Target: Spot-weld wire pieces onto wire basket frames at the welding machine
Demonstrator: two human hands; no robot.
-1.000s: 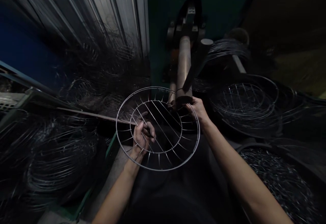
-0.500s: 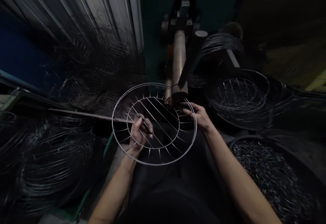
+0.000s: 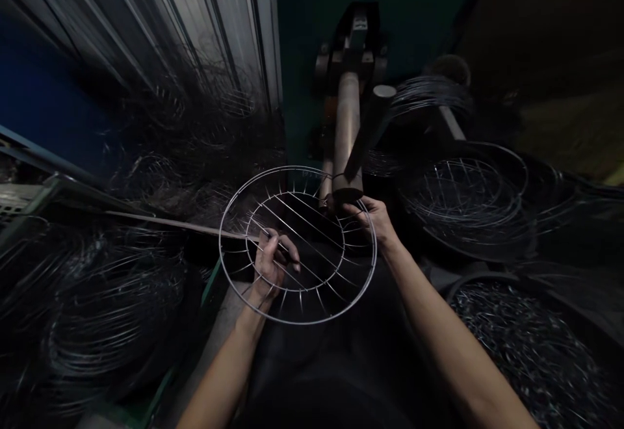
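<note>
Hard to make out: the right hand's fingertips, lost in shadow at the rim beside the lower end of a metal cylinder; whether they grip or merely touch cannot be told. Also obscure: any contact between rack and cylinder, and the dark heaps behind. Cut off by the picture edges: both forearms, the wire bundles at left and the metal bits at lower right. Item: one round wire rack, bright, open, roughly level, located between the hands, its far right side by the cylinder's end. Parts: a wide outer rim, a smaller inner ring, short spokes around the ring, long slanting bars across it. Left hand: fingers curled around the bars, holding the rack. Adjacent: a dark slanted rod against the cylinder; wire racks piled at right.
</note>
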